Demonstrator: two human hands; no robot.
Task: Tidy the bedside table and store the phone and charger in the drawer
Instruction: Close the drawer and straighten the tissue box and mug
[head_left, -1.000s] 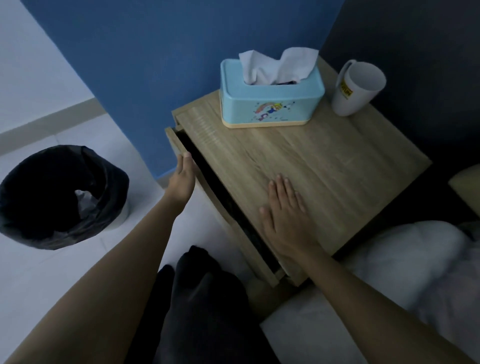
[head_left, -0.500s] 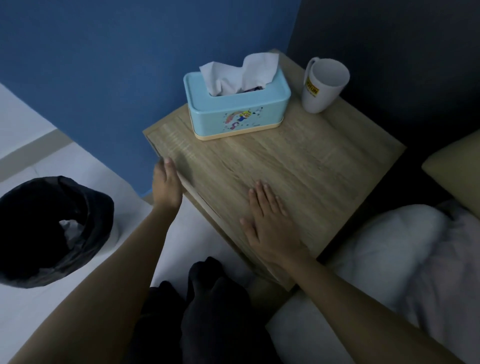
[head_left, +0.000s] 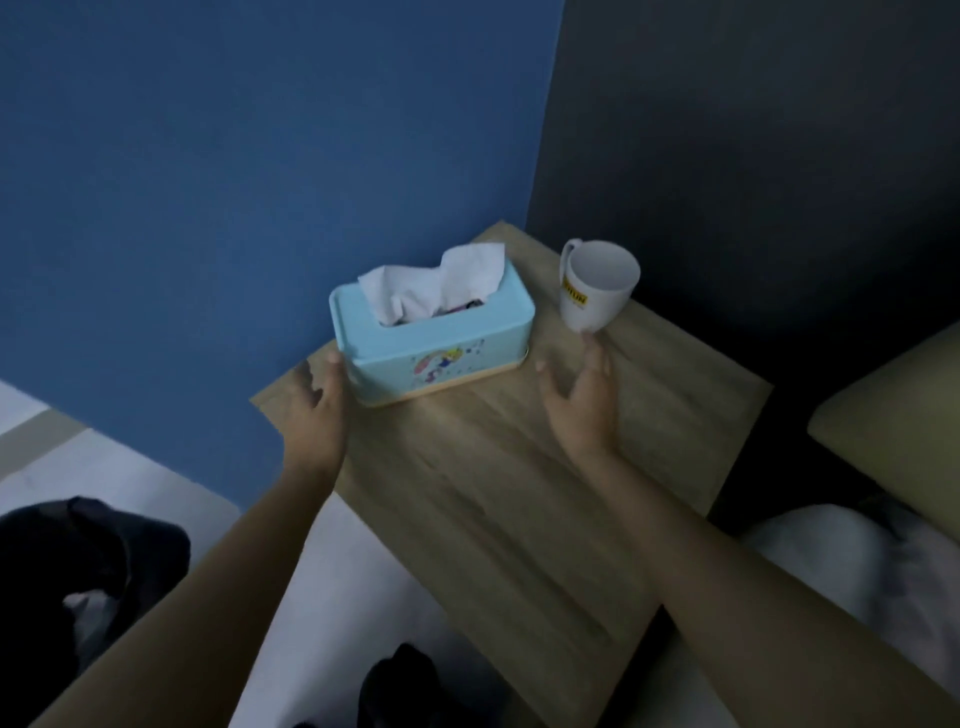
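Looking down: I see both hands out over the bedside table, light wood top, dim rm.
L hand: fingers spread & loosely curled, holding nothing. Thumb tip sits just beside the L end of the tissue box; can't tell if it's touching, frame is blurry there. Rest of the fingers hang past the table's L-back edge.
R hand: fingers apart, palm turned inward, nothing in the grip. Longest fingertip points up at the base of the mug, very near it; contact unclear to me. Thumb points twd the box's R end, small gap between.
Tissue box: light blue, cartoon print on the front, white tissue sticking out the top. Sits between my two sets of fingers, closer to the L thumb.
Mug: white, yellow label, handle twd the back-left, upright, just beyond the R fingertips, near the dark wall.
Phone & charger: not visible to me anywhere on top; can't say where they are.
Drawer: front hidden from this angle, can't tell its state.
Below L forearm: bin w/ black liner on the floor, well apart from the fingers.
R of R forearm: white bedding, pillow beyond.
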